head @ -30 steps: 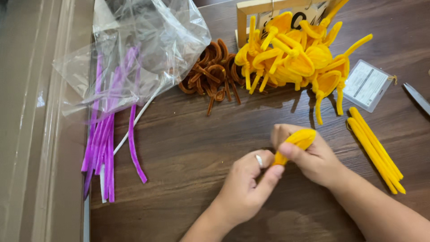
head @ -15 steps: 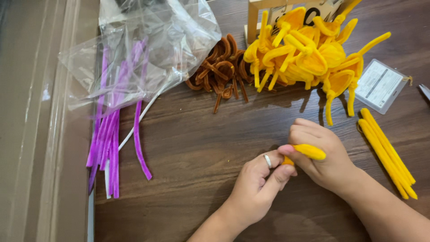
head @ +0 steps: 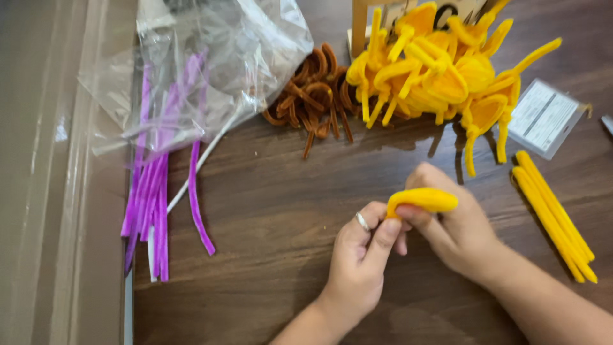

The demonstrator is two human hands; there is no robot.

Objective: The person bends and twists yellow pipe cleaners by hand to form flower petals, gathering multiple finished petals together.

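Right between the two hands sits a yellow pipe cleaner (head: 423, 199), bent over into a flat loop and held just above the tabletop (head: 268, 211). The left hand (head: 361, 259) — a ring on one finger — has its grip pressed together on the loop's near end, thumb against forefinger; the right hand (head: 456, 227) pinches the same piece from behind, fingers curled under the fold. By the look of it the piece is only partly shaped: folded once, not yet twisted like the finished ones. Beyond the hands lies a pile of shaped yellow pipe cleaner pieces (head: 440, 73), with a smaller heap of brown curled pieces (head: 316, 92) just to its left, so a good share seems done. A few straight yellow pipe cleaners (head: 554, 214) wait at the right, near a small clear packet (head: 543, 118). Purple pipe cleaners (head: 153, 198) spill from a clear plastic bag (head: 217, 57) at the left, untouched. Against the earlier frames, the loop has been turned from upright to lying sideways — and both hands have shifted a little to the right.
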